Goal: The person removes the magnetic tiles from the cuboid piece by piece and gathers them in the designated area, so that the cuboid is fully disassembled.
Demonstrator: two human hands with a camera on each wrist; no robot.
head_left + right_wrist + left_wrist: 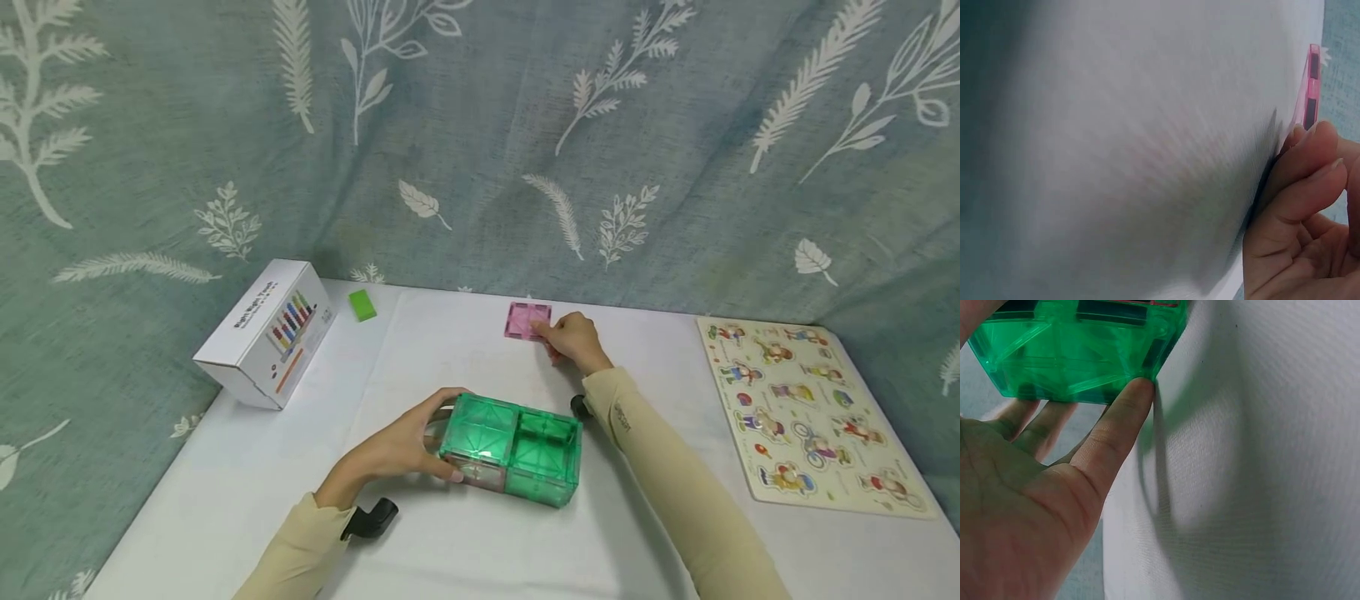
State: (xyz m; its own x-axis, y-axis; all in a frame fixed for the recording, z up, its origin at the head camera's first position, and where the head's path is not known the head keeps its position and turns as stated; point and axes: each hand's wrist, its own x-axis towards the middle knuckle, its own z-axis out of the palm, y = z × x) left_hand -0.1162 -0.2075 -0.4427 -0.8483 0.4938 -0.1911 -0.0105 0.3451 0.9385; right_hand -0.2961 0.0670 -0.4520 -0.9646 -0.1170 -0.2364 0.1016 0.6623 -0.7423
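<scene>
My left hand (405, 437) grips the left end of a green see-through magnetic-tile box (543, 492), thumb on the near side and fingers on the far side. The box has two square sections side by side; the left one is covered on top, the right one open upward. In the left wrist view, the thumb presses a lower corner of the green box (1072, 369). Farther back, my right hand (576, 340) pinches the right edge of a pink magnetic tile (519, 321). The right wrist view shows the pink tile (1312, 87) edge-on, raised at the fingertips. A bit of red shows beneath that hand.
A white box (258, 333) with an abacus picture stands at the back left, beside a small green block (362, 305). A wooden picture-puzzle board (810, 417) lies at the right. The leaf-patterned curtain (480, 150) hangs along the white table's back edge.
</scene>
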